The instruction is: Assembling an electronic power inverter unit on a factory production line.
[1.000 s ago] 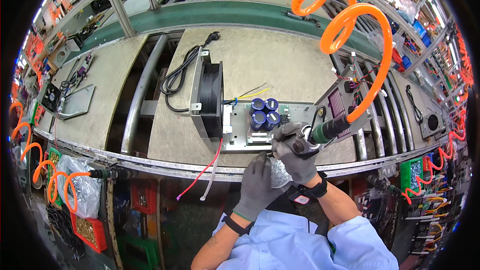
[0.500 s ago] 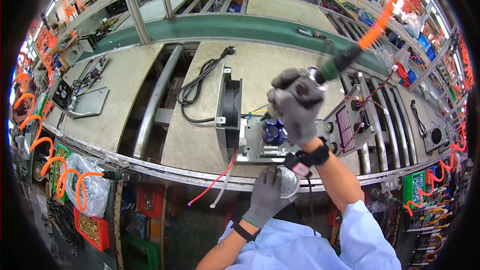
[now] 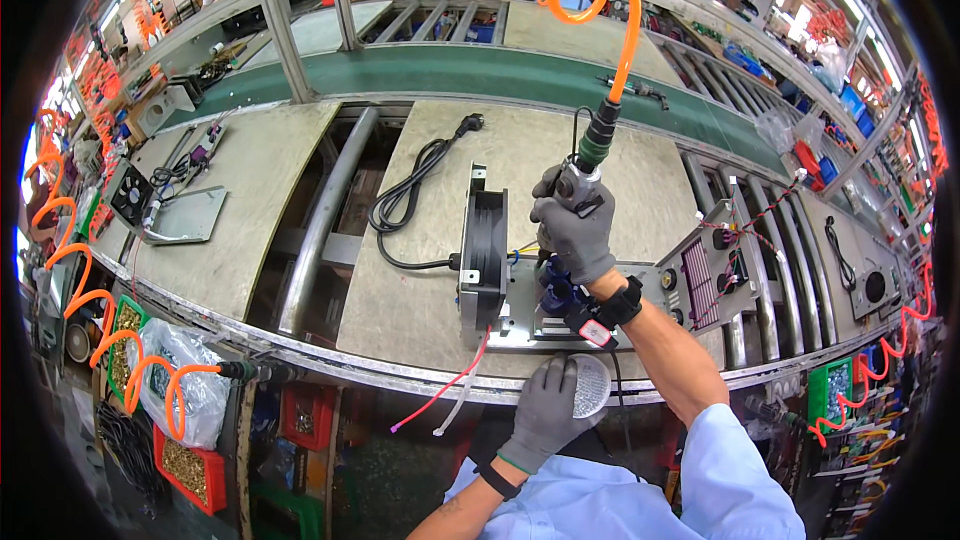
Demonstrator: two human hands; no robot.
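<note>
My right hand (image 3: 578, 238), in a grey glove, is wrapped round an air screwdriver (image 3: 580, 180). The tool stands nearly upright over an open metal chassis (image 3: 640, 285); its tip is hidden behind my hand. Beside my wrist, dark blue cylinders (image 3: 558, 295) rise from the chassis. A black fan (image 3: 487, 245) in a grey panel stands at its left end, with a black power cord (image 3: 405, 180) running out onto the board. At the bench's front edge, my gloved left hand (image 3: 545, 405) holds a round shallow dish (image 3: 592, 387) of small shiny pieces, too fine to make out.
An orange coiled hose (image 3: 630, 30) hangs down to the screwdriver. Red and white wires (image 3: 440, 395) droop over the front edge. Metal rollers (image 3: 325, 215) lie left of the work board. Another chassis (image 3: 185, 210) sits farther left. Red bins (image 3: 188, 470) of screws hang below the bench.
My right hand has lowered the screwdriver toward the chassis and turned it from a rightward tilt to nearly upright. The left hand keeps the dish. The whole view has shifted slightly.
</note>
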